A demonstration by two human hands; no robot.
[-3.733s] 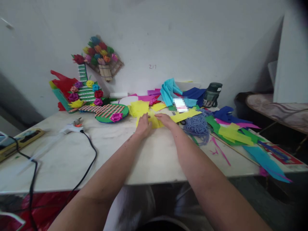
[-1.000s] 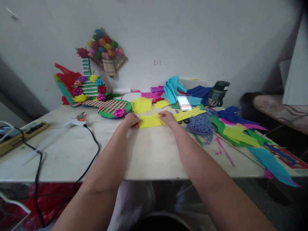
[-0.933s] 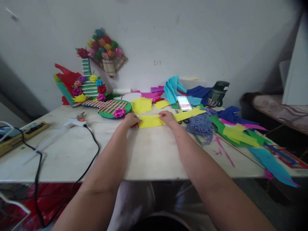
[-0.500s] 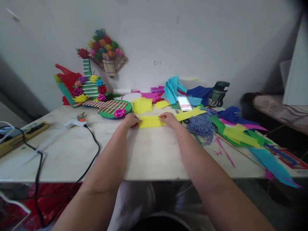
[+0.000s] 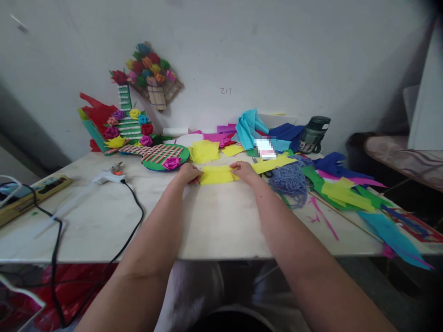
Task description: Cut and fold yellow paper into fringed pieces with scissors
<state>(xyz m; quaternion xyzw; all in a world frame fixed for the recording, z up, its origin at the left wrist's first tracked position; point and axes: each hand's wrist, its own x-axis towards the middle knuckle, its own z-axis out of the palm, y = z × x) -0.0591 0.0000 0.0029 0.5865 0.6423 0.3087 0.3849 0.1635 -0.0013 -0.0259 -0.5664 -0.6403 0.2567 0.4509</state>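
Observation:
Between my two hands a strip of yellow crepe paper (image 5: pixel 217 175) lies low over the white table. My left hand (image 5: pixel 189 173) grips its left end, fingers curled under. My right hand (image 5: pixel 243 170) pinches the strip's upper edge farther right, and a long yellow tail (image 5: pixel 275 164) runs on past it. Just behind is a stack of yellow paper squares (image 5: pixel 205 151). Scissors (image 5: pixel 267 174) show partly beside my right hand, mostly covered by the paper and a heap of blue-grey yarn (image 5: pixel 290 180).
A guitar-shaped craft (image 5: pixel 166 156) with paper flowers stands back left. On the left are a glue gun (image 5: pixel 112 176), its black cord, and a power strip (image 5: pixel 44 191). To the right lie coloured papers (image 5: pixel 346 193), a thin stick (image 5: pixel 342 214) and a dark bottle (image 5: pixel 314 134).
Almost nothing differs. Both hands keep their hold on the yellow strip in nearly the same place.

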